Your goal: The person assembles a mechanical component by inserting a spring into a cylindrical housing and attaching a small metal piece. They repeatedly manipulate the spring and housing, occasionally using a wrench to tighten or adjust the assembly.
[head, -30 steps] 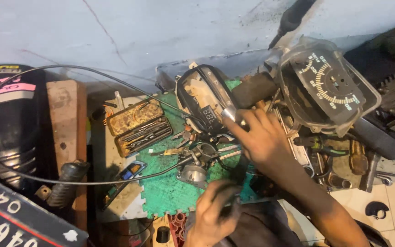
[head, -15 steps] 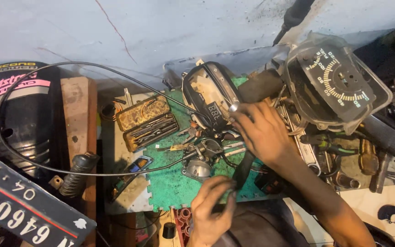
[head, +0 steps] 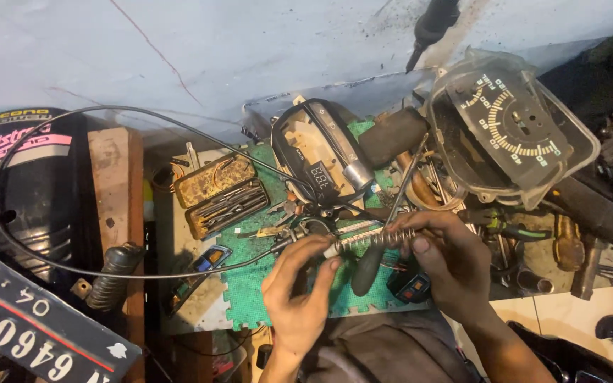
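Observation:
My left hand (head: 298, 287) pinches the end of a thin black cable (head: 72, 113) where it meets a coiled metal spring (head: 372, 240). My right hand (head: 443, 264) grips the spring's other end, so the spring stretches level between both hands above a green mat (head: 253, 287). The cable loops wide to the left and back. A dark-handled screwdriver (head: 365, 269) sits just below the spring; whether a hand holds it I cannot tell.
A large speedometer housing (head: 512, 128) lies at upper right, and a smaller gauge housing (head: 321, 159) sits behind the hands. An open tin of small tools (head: 221, 195), a wooden block (head: 113, 181), a black panel (head: 30, 191) and a number plate (head: 30, 330) lie to the left.
My right hand came down from the smaller gauge housing and my left hand rose; both now hold the spring between them. The view has shifted slightly.

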